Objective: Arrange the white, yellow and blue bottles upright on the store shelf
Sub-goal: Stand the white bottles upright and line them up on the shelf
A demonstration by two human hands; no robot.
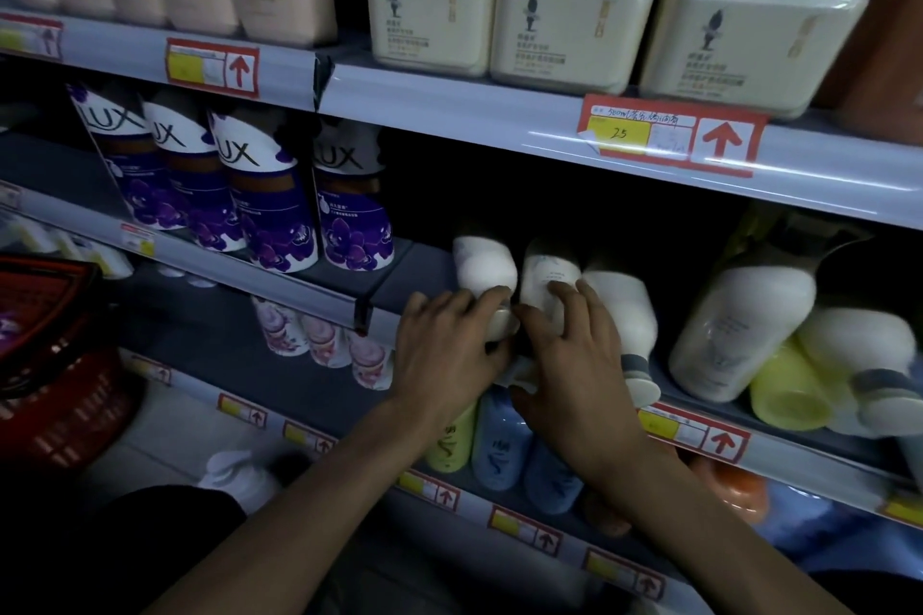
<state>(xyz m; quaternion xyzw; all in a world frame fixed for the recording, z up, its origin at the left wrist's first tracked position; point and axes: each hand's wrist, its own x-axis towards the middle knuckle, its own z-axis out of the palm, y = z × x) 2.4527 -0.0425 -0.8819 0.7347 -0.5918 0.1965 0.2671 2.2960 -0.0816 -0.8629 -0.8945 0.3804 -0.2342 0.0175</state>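
White plastic bottles were found lying tilted on the middle shelf [424, 265], caps toward its front edge. The leftmost white bottle [482, 272] was gripped by the left hand [447, 350], whose fingers were curled round the bottle's lower end. The second white bottle [547, 272] was touched by the right hand [582, 360]; the fingers were laid almost straight over it, with the thumb spread apart below (no closed grip was visible). A third white bottle [624, 310] was leaned just beside the right hand, grey cap downward. Further right, a larger white bottle [739, 330] was tipped beside a yellow bottle [789, 392] laid on its side. Blue bottles [502, 452] were placed on the shelf below. Purple bottles [272, 210] were stood upright to the left.
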